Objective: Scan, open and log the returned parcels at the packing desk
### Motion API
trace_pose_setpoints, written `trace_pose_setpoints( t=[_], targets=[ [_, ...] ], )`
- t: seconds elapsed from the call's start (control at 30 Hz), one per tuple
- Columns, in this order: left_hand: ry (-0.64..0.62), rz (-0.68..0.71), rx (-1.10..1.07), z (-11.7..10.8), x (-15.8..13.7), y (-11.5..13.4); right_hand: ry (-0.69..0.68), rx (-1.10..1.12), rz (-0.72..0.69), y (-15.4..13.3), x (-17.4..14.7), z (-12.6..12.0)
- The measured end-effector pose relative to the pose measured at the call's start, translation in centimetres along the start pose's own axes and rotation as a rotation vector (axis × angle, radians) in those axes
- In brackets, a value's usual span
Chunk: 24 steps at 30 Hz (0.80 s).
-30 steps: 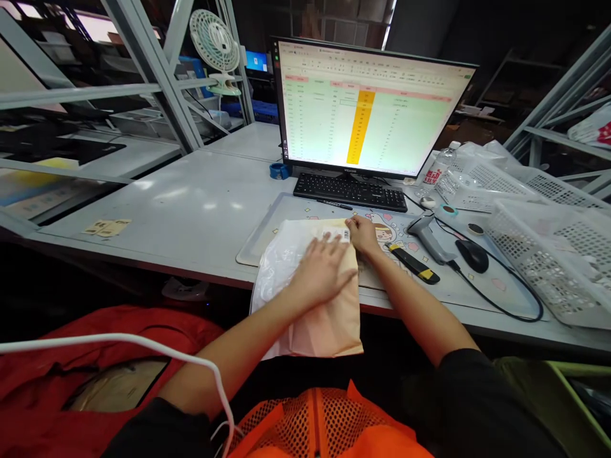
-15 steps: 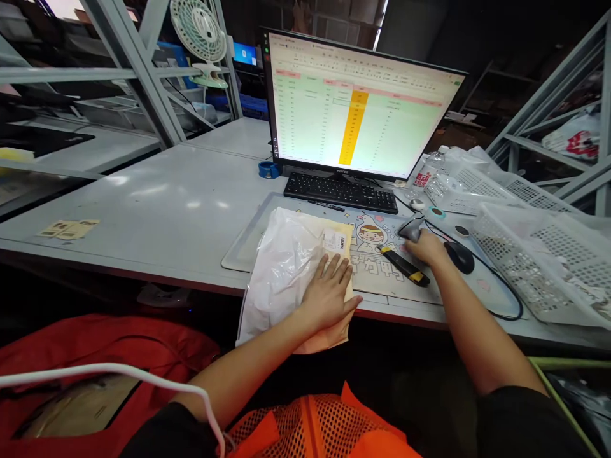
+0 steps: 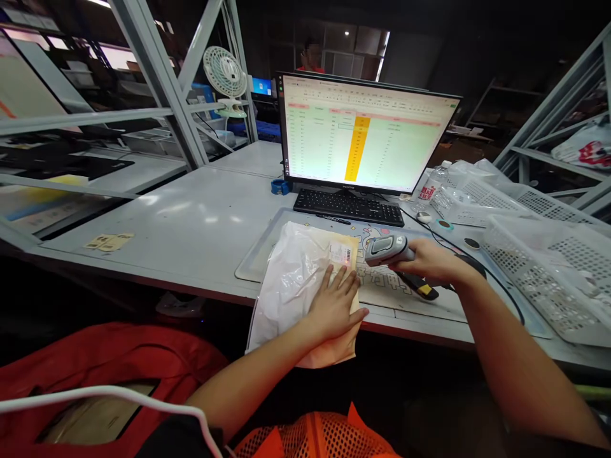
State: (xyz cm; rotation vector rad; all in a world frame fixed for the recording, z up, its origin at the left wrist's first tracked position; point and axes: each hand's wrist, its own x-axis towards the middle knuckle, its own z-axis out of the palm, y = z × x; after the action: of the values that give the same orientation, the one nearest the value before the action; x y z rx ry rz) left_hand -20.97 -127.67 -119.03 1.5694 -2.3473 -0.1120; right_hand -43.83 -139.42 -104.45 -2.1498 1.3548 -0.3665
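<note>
Grey plastic has left the mat (image 3: 377, 295): half a second ago the scanner (image 3: 386, 250) lay near the mouse (image 3: 478, 266) with the right grip (image 3: 432, 261) just reaching it, and now it is held up, over the utility knife (image 3: 426, 291), which it and the hand partly cover. A second ago that same hand was at the far right corner of the package (image 3: 291, 280). A reddish glow now shows on the package's printed label (image 3: 340, 254).

The scanner's head points left, towards the label and just apart from it; its long axis runs roughly crosswise, the handle end to the right. The package, glossy white with a cream-yellow right side, lies partly on the mat, its long axis running from the person towards the keyboard (image 3: 348, 207), its near end overhanging the desk (image 3: 172, 235).

The right grip is closed around the scanner's handle, knuckles up, the forearm coming in from the lower right. The left grip (image 3: 334, 306) remains flat on the package, palm down, fingers spread and pointing away just below the label, thumb out to the right; it is opened wide and grasps nothing.
</note>
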Motion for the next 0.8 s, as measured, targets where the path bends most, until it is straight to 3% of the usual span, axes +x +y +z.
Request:
trace_pose_setpoints(
  t=[0.1, 0.17, 0.27, 0.4, 0.6, 0.8],
  targets=[
    [-0.014, 0.004, -0.038, -0.7, 0.0, 0.1, -0.058, -0.081, -0.054, 0.0, 0.8, 0.5],
    [0.020, 0.016, -0.068, -1.9, -0.4, -0.2, 0.078, -0.128, -0.053, 1.5, 2.0, 0.7],
    [0.087, 0.027, -0.066, -4.2, -1.9, -1.6, 0.258, -0.260, 0.096, 4.5, 3.4, 0.6],
    [-0.043, -0.056, -0.005, -6.4, -4.6, -5.3, 0.426, -0.322, 0.266, 7.2, 3.5, 0.4],
    [-0.132, -0.338, -0.009, -6.1, -6.8, -12.0, 0.571, -0.311, 0.286, 7.1, 5.6, 0.6],
    [-0.083, -0.431, -0.038, -5.3, -4.3, -15.5, 0.526, -0.299, 0.230, 5.1, 11.8, 2.1]
  ],
)
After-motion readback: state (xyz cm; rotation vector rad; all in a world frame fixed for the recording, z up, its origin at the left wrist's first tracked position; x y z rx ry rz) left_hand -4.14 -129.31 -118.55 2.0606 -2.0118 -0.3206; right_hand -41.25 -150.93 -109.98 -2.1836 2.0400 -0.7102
